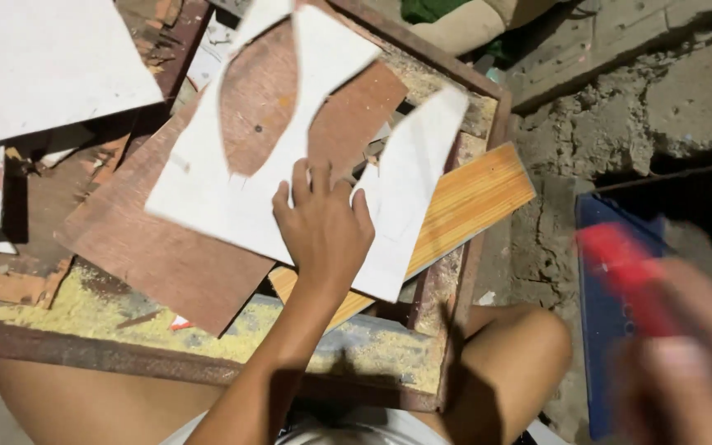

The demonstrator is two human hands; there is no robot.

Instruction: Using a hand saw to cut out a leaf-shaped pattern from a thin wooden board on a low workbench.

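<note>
My left hand (323, 227) rests palm down on a white board (232, 177) that has a leaf-shaped piece cut out of it. The white board lies on a brown plywood sheet (166, 255) on a rusty metal-framed table (208, 367). My right hand (690, 363) is blurred at the lower right, off the table, and grips a red-handled tool (624, 272); the tool's working end is not visible. An orange wood-grain plank (471, 202) sticks out from under the white board toward the right.
Another white sheet (39, 66) lies at the upper left. Sawdust (84, 309) covers the table's front part. A blue frame (599, 330) stands on the rough concrete floor (595, 124) at the right. My bare knees sit under the table's front edge.
</note>
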